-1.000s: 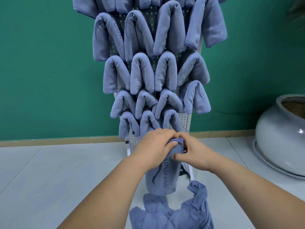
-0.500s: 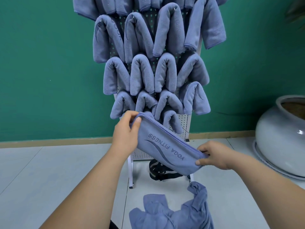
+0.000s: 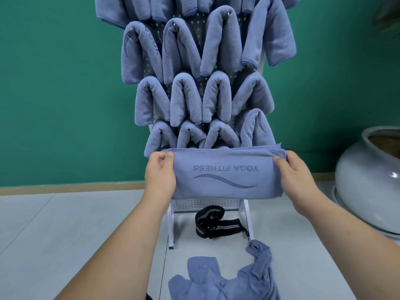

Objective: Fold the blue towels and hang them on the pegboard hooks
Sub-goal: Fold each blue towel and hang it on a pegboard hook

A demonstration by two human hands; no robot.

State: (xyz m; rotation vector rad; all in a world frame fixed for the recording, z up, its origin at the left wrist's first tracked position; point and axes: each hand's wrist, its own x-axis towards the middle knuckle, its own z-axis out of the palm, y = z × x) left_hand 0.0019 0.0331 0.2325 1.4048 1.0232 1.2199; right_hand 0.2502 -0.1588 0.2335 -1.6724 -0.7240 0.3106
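Head view: you hold one folded blue towel (image 3: pixel 227 178) stretched level between your hands, in front of the lower part of the pegboard (image 3: pixel 207 203). Your left hand (image 3: pixel 161 176) pinches its left end between thumb and fingers. Your right hand (image 3: pixel 296 178) pinches the right end the same way, where the folded layers show at the top corner. The face toward you carries the words "YOGA FITNESS", upside down from where you stand, with a curved wave line beneath them.

Behind it, rows of hung towels (image 3: pixel 188 98) drape over the board's hooks, each bent over in an arch. One at the upper left shows a curved mark and some lettering too blurred to read. One just above your right hand shows a similar curve.

On the floor (image 3: pixel 65 234) close to you lies a loose heap of blue towels (image 3: pixel 227 278), and a black strap (image 3: pixel 214 224) lies between the board's white legs. A grey pot (image 3: pixel 368 180) stands at the right, near the green wall (image 3: pixel 54 94).
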